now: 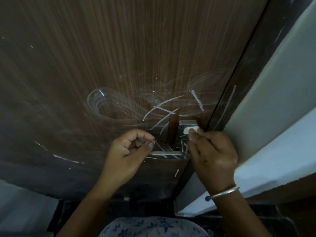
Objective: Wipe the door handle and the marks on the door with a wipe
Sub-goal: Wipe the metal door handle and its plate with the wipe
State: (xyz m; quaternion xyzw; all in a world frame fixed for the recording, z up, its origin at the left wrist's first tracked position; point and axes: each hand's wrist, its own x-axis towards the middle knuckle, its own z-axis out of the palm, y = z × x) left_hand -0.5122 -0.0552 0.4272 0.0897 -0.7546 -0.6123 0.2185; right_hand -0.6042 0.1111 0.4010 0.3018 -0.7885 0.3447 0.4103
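Observation:
A dark brown wooden door (119, 57) fills the view, streaked with white chalk marks (164, 106) and smeared swirls above the handle. The metal door handle (165, 153) with its back plate (185, 124) sits near the door's right edge, also streaked white. My right hand (213, 153) pinches a small white piece, seemingly the wipe (190, 130), against the plate's top. My left hand (127, 151) hovers just left of the handle's lever, fingers curled, holding nothing that I can see.
The dark door frame (239, 93) runs diagonally to the right of the door, with a white wall (277, 103) beyond it. A metal bangle (224, 192) circles my right wrist. A floral garment (153, 226) shows at the bottom.

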